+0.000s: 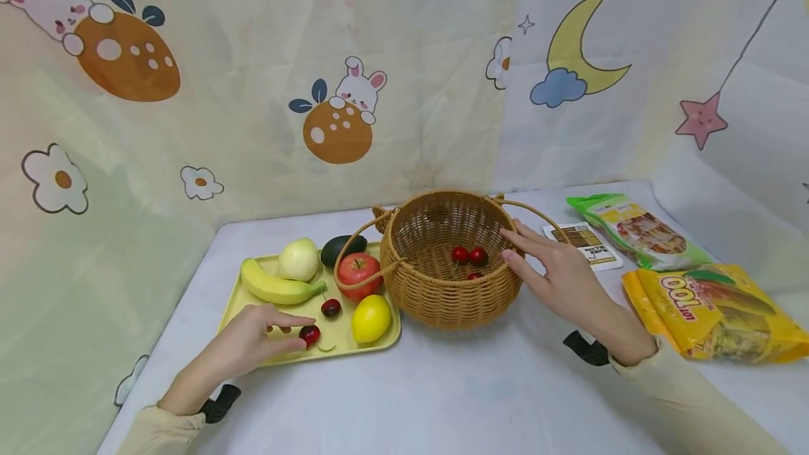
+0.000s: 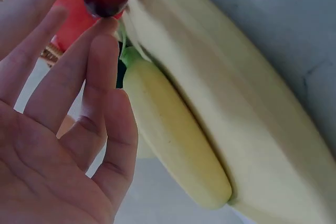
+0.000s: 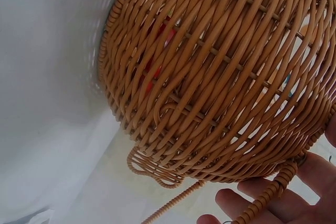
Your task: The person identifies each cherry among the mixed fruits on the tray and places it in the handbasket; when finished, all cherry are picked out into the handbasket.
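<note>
Framing a dark red cherry between thumb and fingertips, the person's left hand lies over the yellow tray; whether it grips the fruit, one cannot tell. That cherry sits at 6 o'clock on the tray, its stem trailing toward 4 o'clock. A second cherry rests near the tray's middle. Around it stand a banana at 10 o'clock, a pale round fruit between 11 and 12, a dark green avocado at 1, a red apple at 2 and a lemon between 3 and 4.

The right hand, its fingers extended and apart, touches the wicker basket at the rim, near 3 o'clock and beside the base of one handle. The other handle loops round the apple. Inside the basket, three red cherries lie between 4 and 5 o'clock.

From the basket, the tray is between 8 and 9 o'clock. A flat white packet and a green-edged bag lie at 3 o'clock, with a yellow-orange bag between 3 and 4. All stand on the white counter, before a cloth printed with rabbits.
</note>
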`<state>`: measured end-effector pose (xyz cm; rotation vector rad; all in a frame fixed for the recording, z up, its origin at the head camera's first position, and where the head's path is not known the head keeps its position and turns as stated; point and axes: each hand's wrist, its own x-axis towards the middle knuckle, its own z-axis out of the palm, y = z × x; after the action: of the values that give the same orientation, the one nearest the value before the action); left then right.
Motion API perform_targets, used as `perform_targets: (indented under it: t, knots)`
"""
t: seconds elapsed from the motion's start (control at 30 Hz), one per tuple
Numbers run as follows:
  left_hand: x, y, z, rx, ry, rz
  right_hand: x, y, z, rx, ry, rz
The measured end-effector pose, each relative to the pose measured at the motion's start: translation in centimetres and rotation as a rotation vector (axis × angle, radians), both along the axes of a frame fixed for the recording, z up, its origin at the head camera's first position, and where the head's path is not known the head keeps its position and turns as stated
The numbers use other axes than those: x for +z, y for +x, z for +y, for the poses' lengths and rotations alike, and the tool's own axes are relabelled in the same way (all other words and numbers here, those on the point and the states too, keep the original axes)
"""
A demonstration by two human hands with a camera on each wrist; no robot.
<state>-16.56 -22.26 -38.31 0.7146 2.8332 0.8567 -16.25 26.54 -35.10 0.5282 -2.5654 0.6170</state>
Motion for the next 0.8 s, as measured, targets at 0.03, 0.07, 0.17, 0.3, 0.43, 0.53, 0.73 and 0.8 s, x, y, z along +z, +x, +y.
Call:
perform_targets:
  t: [0.03, 0.07, 0.17, 0.3, 0.43, 0.53, 0.73, 0.8]
  knots:
    - [0.0, 0.0, 0.1, 0.004, -0.005, -0.018, 0.0, 0.0, 0.0, 0.0, 0.0, 0.0]
    - [-0.1, -0.1, 0.1, 0.006, -0.017, -0.025, 0.1, 0.0, 0.0, 0.0, 0.0, -0.001]
    - [-0.4, -0.1, 0.2, 0.014, -0.044, -0.033, 0.1, 0.0, 0.0, 0.002, 0.002, -0.001]
    - [-0.7, -0.1, 0.4, -0.002, -0.043, -0.02, 0.1, 0.0, 0.1, 0.003, 0.002, 0.005]
    - [-0.9, -0.1, 0.5, -0.018, -0.018, -0.018, 0.0, 0.0, 0.0, -0.001, 0.004, -0.013]
    - [-1.1, 0.0, 0.6, -0.018, -0.009, -0.018, 0.0, 0.1, 0.0, -0.004, 0.005, -0.026]
    - [-1.0, 0.1, 0.9, 0.0, -0.034, 0.016, 0.1, 0.1, -0.1, -0.009, 0.006, -0.023]
    - [-0.9, 0.1, 0.9, 0.002, -0.036, 0.024, 0.1, 0.1, -0.1, -0.01, 0.006, -0.024]
